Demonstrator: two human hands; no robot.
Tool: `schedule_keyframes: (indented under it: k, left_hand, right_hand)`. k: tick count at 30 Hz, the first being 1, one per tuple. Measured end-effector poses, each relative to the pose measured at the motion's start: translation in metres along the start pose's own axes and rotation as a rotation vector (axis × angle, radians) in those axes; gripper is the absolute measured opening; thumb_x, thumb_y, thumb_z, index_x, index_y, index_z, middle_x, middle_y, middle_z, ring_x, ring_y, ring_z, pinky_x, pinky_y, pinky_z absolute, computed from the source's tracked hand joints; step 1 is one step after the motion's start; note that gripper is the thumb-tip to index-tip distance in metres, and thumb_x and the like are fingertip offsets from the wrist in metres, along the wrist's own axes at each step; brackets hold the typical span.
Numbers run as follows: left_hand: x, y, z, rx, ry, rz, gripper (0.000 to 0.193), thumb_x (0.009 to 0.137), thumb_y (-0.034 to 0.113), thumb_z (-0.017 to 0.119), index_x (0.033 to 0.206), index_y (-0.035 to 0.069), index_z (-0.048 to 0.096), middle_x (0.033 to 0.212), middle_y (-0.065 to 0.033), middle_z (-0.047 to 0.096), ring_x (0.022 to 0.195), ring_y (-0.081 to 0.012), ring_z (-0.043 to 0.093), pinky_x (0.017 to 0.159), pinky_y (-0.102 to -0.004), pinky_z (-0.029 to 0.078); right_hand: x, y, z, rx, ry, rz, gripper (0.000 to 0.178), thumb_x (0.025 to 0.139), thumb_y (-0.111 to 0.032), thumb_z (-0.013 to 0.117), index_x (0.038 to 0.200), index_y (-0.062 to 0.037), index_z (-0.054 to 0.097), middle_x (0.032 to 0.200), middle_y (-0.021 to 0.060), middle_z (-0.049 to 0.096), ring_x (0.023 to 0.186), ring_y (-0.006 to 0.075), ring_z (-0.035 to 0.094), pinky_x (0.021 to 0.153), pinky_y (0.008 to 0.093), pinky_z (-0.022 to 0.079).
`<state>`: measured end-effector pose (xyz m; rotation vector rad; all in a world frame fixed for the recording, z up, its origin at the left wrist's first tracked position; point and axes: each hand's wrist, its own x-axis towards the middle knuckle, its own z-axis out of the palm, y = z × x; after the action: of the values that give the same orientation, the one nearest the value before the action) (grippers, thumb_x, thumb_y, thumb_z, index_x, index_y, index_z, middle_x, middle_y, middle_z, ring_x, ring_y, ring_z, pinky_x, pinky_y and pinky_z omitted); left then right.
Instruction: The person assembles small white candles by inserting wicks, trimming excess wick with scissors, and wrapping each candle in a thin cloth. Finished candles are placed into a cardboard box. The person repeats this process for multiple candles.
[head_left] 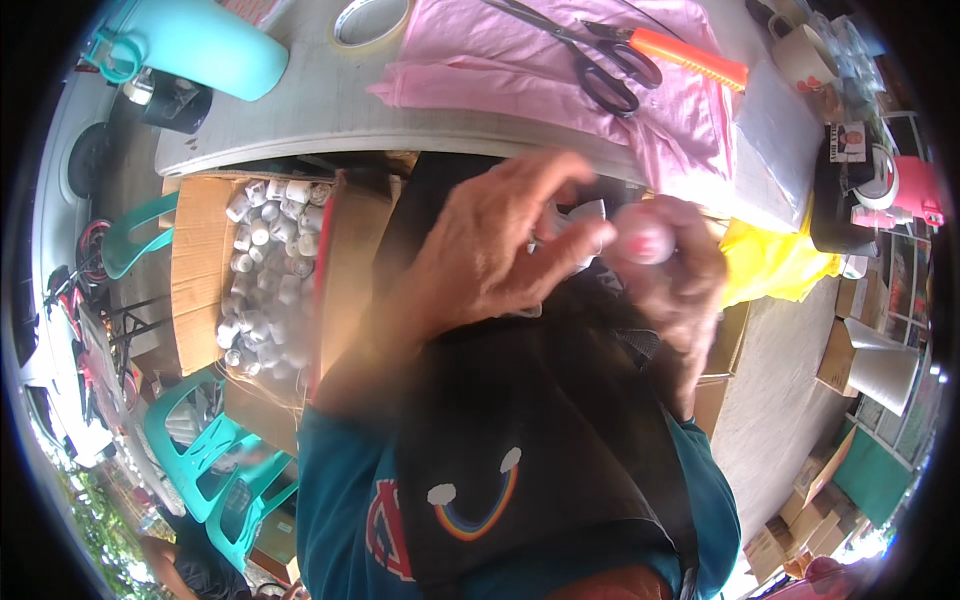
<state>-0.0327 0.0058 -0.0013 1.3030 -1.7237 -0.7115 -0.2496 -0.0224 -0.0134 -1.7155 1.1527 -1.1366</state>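
Note:
My right hand is closed round a small, rounded, whitish thing with a pinkish-red mark on its end; motion blurs it, so its kind is unclear. Just to the left is my left hand, its thumb stretched toward that thing and its fingers bent, apart from the thumb. A white scrap-like piece shows behind the left thumb, partly hidden. Below both hands lies the black apron with a rainbow print, over my lap.
An open cardboard box full of small white containers stands at left. Across the table lie a pink cloth, black scissors, an orange-handled tool, a tape roll and a turquoise bottle. A yellow bag hangs at right.

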Motion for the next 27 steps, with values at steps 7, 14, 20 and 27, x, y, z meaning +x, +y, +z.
schedule_keyframes:
  k: [7, 14, 20, 27]
  left_hand:
    - [-0.018, -0.071, 0.026, 0.898, 0.085, -0.097, 0.023, 0.079, 0.021, 0.072, 0.096, 0.008, 0.064, 0.086, -0.0099, 0.059, 0.079, -0.0296, 0.062, 0.101, -0.0578, 0.034]
    - [-0.032, -0.045, -0.017, -0.124, 0.022, -0.384, 0.026, 0.092, 0.015, 0.055, 0.115, 0.004, 0.061, 0.109, -0.0131, 0.063, 0.099, -0.0317, 0.062, 0.097, -0.0492, 0.046]
    - [-0.049, -0.067, -0.023, -1.273, -0.026, -0.154, 0.056, 0.097, 0.039, 0.042, 0.137, -0.001, 0.043, 0.128, -0.0155, 0.056, 0.112, -0.0273, 0.058, 0.095, -0.0428, 0.049]
    - [-0.04, -0.075, -0.005, -1.28, -0.349, -0.406, 0.063, 0.087, 0.033, 0.062, 0.138, 0.002, 0.042, 0.114, -0.0084, 0.061, 0.089, -0.0146, 0.06, 0.078, -0.0295, 0.05]
  right_hand:
    - [-0.003, 0.012, -0.109, 0.543, 0.599, -0.325, 0.06, 0.076, -0.039, 0.071, 0.119, -0.0002, 0.055, 0.106, 0.0106, 0.062, 0.088, 0.0282, 0.063, 0.074, 0.0424, 0.054]
    - [-0.023, 0.023, -0.084, 0.092, 0.598, -0.102, 0.072, 0.075, -0.038, 0.078, 0.128, 0.0014, 0.047, 0.111, 0.0123, 0.053, 0.104, 0.0282, 0.056, 0.092, 0.0463, 0.046]
    - [-0.006, 0.015, -0.001, 0.577, -0.032, 0.017, 0.07, 0.068, -0.025, 0.082, 0.125, -0.0016, 0.048, 0.116, 0.0097, 0.054, 0.101, 0.0202, 0.057, 0.086, 0.0323, 0.048]
    - [0.009, -0.003, 0.031, 0.577, -0.312, 0.079, 0.061, 0.077, -0.015, 0.082, 0.124, -0.0013, 0.046, 0.108, 0.0086, 0.059, 0.103, 0.0179, 0.057, 0.09, 0.0312, 0.046]
